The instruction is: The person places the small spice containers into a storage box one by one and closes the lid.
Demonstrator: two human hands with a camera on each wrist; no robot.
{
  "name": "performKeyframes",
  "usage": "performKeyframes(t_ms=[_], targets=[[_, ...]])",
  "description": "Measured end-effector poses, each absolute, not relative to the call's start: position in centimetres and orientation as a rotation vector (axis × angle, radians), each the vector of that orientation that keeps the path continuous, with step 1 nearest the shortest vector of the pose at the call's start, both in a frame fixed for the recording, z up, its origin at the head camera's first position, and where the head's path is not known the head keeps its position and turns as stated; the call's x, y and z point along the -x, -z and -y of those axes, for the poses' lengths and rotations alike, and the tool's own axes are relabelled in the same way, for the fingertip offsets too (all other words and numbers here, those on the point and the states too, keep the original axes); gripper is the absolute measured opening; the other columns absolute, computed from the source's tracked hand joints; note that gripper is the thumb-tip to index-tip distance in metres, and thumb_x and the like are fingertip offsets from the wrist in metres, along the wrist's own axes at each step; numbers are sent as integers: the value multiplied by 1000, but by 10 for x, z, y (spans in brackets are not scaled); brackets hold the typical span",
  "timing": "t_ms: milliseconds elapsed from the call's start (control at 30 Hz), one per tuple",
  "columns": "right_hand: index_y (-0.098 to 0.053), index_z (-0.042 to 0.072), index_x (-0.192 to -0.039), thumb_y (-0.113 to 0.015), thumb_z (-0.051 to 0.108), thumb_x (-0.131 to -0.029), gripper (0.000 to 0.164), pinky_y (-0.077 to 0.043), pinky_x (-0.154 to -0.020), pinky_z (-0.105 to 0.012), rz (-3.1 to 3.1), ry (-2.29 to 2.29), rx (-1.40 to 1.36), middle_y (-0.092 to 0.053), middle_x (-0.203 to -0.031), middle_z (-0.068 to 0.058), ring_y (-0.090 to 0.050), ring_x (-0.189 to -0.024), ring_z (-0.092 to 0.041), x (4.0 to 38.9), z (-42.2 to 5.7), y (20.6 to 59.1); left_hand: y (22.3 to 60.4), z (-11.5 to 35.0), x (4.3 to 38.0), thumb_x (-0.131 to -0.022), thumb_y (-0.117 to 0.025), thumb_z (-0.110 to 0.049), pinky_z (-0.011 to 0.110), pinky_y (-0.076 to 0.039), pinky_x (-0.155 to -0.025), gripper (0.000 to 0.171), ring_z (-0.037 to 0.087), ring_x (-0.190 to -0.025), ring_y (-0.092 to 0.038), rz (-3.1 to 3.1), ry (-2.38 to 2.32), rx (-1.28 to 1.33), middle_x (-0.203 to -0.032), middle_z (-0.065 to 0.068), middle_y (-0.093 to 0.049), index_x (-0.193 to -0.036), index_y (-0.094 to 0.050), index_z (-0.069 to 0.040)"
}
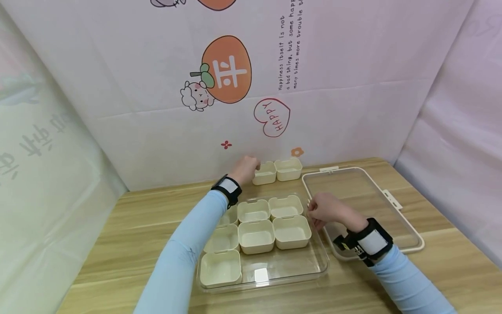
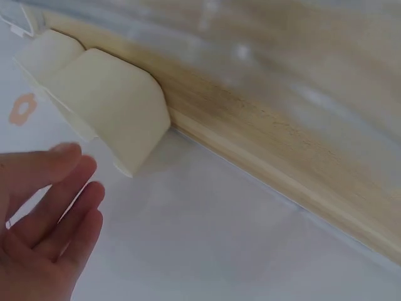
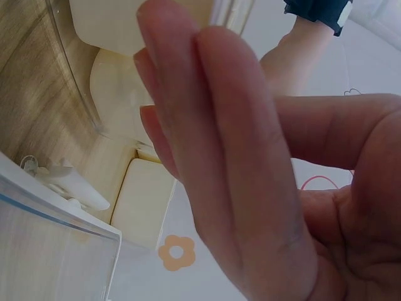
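The left arm [image 1: 178, 255], in a light blue sleeve, stretches from the near side toward the far edge of the worktop [image 1: 145, 226], slanting to the right and passing over the left part of a clear tray [image 1: 282, 264]. Its left hand [image 1: 244, 169] is at the far edge, just beside the left one of two cream boxes [image 1: 264, 175]. The fingers are loosely bent with the thumb tip close to the index finger; the hand grips nothing, and the left wrist view shows a small gap between fingertips and box. The other far box [image 1: 289, 171] stands right next to this one, to its right.

The right arm [image 1: 412, 279] comes in from the near right corner, angled toward the far left, with a black strap [image 1: 372, 242] round the wrist. The right hand [image 1: 327, 207] hangs between the tray's right edge and a clear lid [image 1: 368, 200] with a pale rim. Its fingers are nearly straight and together, relaxed, with nothing in their grasp.

In the tray sit seven cream boxes [image 1: 256, 237]: three in the far row, the leftmost partly hidden by the left arm, three in the middle row, and one at the near left corner.
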State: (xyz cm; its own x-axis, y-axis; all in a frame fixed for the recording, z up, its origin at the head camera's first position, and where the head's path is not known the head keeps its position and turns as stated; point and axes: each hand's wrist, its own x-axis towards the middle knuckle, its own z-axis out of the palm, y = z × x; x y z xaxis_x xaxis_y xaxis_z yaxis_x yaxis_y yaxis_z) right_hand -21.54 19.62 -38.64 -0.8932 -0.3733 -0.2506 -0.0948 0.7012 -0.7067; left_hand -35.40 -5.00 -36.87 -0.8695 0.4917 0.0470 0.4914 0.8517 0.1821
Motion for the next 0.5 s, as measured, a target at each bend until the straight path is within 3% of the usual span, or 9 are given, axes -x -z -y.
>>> performKeyframes(t_ms=[167,300,400,500], targets=[[-63,-6,-81,-53,1,-86,13,-57,-55,-31,-2526,1033,366,-67,-65,-11,-68,-55,-21,214,-196,387,373,53,358,-81,-52,17,33,-49,-92,37,23,-105,-60,-2948,-254,-874,-112,11,-67,-108,-70,-3],[-63,-6,-80,-53,1,-86,13,-56,-55,-30,-2527,1031,368,-67,-65,-11,-68,-55,-20,213,-196,387,378,54,359,-82,-52,15,28,-48,-80,31,18,-87,-57,-2925,-222,-935,-94,5,-67,-95,-74,-2],[-63,-6,-80,-53,1,-85,13,-56,-55,-30,-2536,1026,371,-67,-64,-10,-67,-54,-20,212,-196,386,383,54,361,-81,-52,13,24,-37,-62,22,16,-69,-43,-2935,-216,-963,-70,1,-50,-73,-67,0],[-63,-5,-79,-52,1,-86,14,-56,-55,-31,-2543,1019,375,-67,-64,-11,-68,-54,-20,212,-196,386,386,53,362,-78,-51,15,24,-24,-54,29,15,-61,-30,-2962,-205,-981,-61,-1,-32,-58,-47,-6]])
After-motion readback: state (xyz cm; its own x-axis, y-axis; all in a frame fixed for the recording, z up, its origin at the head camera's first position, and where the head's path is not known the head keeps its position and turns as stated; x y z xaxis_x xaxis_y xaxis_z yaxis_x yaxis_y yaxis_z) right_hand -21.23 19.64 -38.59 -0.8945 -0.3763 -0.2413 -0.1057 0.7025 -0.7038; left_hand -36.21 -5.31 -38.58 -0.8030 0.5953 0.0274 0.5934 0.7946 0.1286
